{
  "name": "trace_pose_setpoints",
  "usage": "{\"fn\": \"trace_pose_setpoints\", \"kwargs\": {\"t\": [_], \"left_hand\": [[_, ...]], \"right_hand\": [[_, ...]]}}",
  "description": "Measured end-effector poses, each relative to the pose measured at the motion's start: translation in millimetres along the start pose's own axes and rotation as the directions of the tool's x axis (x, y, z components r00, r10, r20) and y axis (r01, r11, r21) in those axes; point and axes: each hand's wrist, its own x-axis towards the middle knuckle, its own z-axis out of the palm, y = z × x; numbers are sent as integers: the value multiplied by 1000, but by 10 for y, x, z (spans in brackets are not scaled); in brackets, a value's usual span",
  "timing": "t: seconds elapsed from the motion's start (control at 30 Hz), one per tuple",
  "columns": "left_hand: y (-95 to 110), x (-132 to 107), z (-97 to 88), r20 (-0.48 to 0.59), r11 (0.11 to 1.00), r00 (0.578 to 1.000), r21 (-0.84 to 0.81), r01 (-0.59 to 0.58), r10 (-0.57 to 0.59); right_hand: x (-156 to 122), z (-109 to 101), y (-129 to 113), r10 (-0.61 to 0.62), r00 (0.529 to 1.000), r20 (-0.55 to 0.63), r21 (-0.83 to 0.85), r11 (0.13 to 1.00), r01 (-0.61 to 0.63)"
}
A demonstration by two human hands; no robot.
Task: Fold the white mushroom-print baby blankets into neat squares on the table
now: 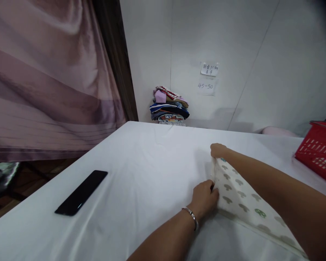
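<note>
A cream cloth with a green mushroom print (244,199) lies folded on the white table (141,163), in front of me to the right. My left hand (205,199), with a bracelet at the wrist, pinches the cloth's near left corner. My right hand (217,149) is closed on the far left corner, its forearm crossing above the cloth. Both hands hold the cloth's left edge down against the table.
A black phone (81,192) lies face up near the table's left edge. A red plastic basket (319,150) stands at the right edge. A stack of folded clothes (170,107) sits against the wall behind the table, below two paper notes (208,76). A pink curtain (49,79) hangs on the left.
</note>
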Motion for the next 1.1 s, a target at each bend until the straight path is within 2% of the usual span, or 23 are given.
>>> {"fn": "trace_pose_setpoints", "kwargs": {"t": [0.13,0.3,0.5,0.73,1.1], "left_hand": [[19,7,-26,32,1000,999,15,17,-17],[15,11,-19,21,1000,1000,28,2,-3],[-21,20,13,5,999,1000,45,-16,16],[-32,24,25,6,999,1000,40,-17,17],[-14,30,5,27,1000,1000,15,-10,10]], "right_hand": [[2,-17,-97,60,997,48,-238,970,-47],[-17,23,-166,69,995,78,-376,926,-34],[-51,120,-176,90,985,149,-412,911,-21],[25,116,-124,196,930,311,-415,908,-53],[48,82,-216,205,942,267,-502,864,-46]]}}
